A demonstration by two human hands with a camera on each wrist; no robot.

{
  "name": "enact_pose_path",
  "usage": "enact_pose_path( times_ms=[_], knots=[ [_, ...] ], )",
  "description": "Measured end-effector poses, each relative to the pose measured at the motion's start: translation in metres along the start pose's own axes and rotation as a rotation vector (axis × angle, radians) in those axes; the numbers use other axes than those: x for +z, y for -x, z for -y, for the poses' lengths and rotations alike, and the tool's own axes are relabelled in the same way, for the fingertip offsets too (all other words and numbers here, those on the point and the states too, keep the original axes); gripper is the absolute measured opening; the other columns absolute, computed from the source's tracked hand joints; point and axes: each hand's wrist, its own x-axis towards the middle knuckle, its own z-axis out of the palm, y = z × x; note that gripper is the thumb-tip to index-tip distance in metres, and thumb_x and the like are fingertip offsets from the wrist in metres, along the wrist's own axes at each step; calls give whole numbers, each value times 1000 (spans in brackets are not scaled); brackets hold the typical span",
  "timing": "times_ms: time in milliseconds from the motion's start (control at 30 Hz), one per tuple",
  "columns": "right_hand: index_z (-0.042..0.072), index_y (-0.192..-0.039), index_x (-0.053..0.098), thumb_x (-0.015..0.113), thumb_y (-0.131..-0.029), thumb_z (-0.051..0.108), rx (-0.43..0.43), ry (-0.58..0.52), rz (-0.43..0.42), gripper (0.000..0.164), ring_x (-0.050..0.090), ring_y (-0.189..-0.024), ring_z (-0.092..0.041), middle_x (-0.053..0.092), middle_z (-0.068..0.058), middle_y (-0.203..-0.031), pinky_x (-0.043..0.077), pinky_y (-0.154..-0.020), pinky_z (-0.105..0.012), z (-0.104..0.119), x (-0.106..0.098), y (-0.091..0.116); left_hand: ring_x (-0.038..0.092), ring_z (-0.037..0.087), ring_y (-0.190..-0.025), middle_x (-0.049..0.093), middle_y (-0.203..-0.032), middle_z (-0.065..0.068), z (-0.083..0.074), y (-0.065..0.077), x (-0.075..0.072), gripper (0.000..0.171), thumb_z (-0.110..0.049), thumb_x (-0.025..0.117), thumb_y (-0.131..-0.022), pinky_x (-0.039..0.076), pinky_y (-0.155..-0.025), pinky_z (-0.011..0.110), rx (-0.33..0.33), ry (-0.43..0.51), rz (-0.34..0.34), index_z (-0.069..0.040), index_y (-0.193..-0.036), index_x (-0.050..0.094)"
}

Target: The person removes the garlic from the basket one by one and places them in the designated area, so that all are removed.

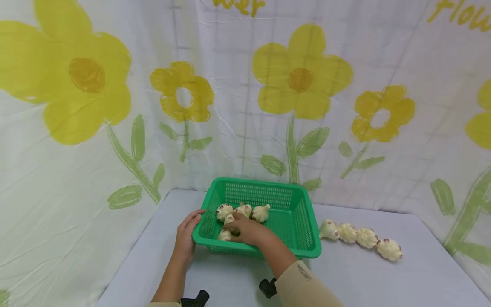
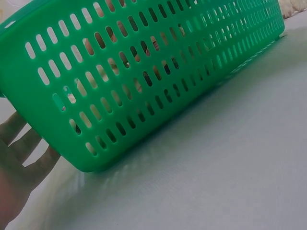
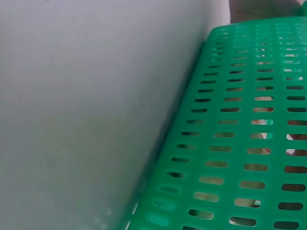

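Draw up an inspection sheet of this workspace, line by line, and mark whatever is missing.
Surface: pale table, the basket and loose garlic resting on it.
Basket: green, slotted walls, upright.
Garlic in basket: at least five bulbs, grouped toward the left; the right hand partly hides them.
Loose garlic: four bulbs in a slanting row right of the basket.
Clutter: nothing seen.
Left hand: touches the basket's left end.
Right hand: inside the basket, fingers among the bulbs; whether it grips one cannot be told.
Cables: nothing seen.
Surroundings: white curtain printed with yellow flowers behind the table.
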Motion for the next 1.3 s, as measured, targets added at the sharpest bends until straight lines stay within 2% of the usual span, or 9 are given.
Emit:
enact_pose_path(
  times_ms=[133, 233, 333, 467, 600, 733, 867, 1100, 1300],
  knots=[
    [14, -130, 62, 67, -94, 26, -39, -35, 19, 37, 30, -146, -34, 34, -18, -155, 43, -105, -47, -3, -1, 0, 46, 12, -125, 52, -139, 2, 0, 1, 1, 44, -35, 53, -101, 47, -90, 18, 7, 3, 1, -4, -132, 58],
    [11, -121, 62, 66, -95, 24, -63, -93, 30, 30, 47, -130, -29, 53, -13, -137, 46, -96, -37, -6, -1, 0, 46, 13, -125, 52, -139, 4, 0, 1, 2, 44, -35, 53, -101, 47, -90, 18, 16, 1, 0, -4, -132, 58],
    [8, -116, 59, 65, -96, 20, -77, -150, 38, 24, 55, -112, -25, 58, -7, -118, 46, -86, -30, -7, -2, 0, 47, 12, -124, 53, -137, 3, 0, 1, 3, 43, -35, 54, -101, 47, -90, 18, 13, 3, -5, -5, -131, 59],
    [5, -124, 60, 64, -97, 22, -45, -116, 47, 32, 54, -120, -28, 56, -12, -131, 47, -92, -35, -8, -1, 2, 48, 12, -124, 53, -137, 2, 2, 0, 3, 43, -35, 55, -101, 47, -90, 19, 9, 2, 5, -5, -131, 59],
    [15, -133, 60, 61, -97, 34, 30, -38, 65, 41, 55, -122, -30, 57, -10, -136, 48, -94, -41, -7, -1, 4, 47, 12, -125, 53, -137, 1, 3, 0, 3, 43, -34, 55, -101, 47, -91, 19, 6, 9, 0, -5, -132, 59],
    [16, -135, 58, 62, -97, 36, 73, -17, 70, 43, 62, -107, -28, 63, -7, -124, 50, -86, -42, -5, -1, 6, 46, 11, -126, 52, -138, 0, 4, 1, 1, 45, -35, 54, -101, 46, -91, 18, -3, 13, 1, -5, -133, 58],
    [16, -138, 56, 64, -96, 34, 81, -28, 46, 47, 62, -108, -28, 63, -8, -125, 50, -86, -43, -5, -1, 7, 46, 11, -126, 52, -138, 1, 4, 1, 1, 45, -36, 54, -101, 46, -91, 19, -3, 10, -2, -5, -133, 58],
    [18, -131, 62, 66, -92, 43, 73, -48, -21, 46, 63, -101, -24, 66, -4, -122, 50, -82, -40, -4, -2, 6, 48, 11, -124, 55, -134, 0, 3, 0, 1, 41, -34, 55, -100, 47, -91, 20, 10, 17, -19, -6, -130, 61],
    [19, -118, 70, 56, -94, 55, 120, -85, -29, 46, 63, -87, -15, 69, 3, -107, 49, -74, -35, 0, -5, 5, 47, 11, -125, 55, -132, -3, 2, -2, -1, 42, -35, 56, -100, 46, -92, 19, 9, 13, -9, -6, -130, 60]
  ],
)
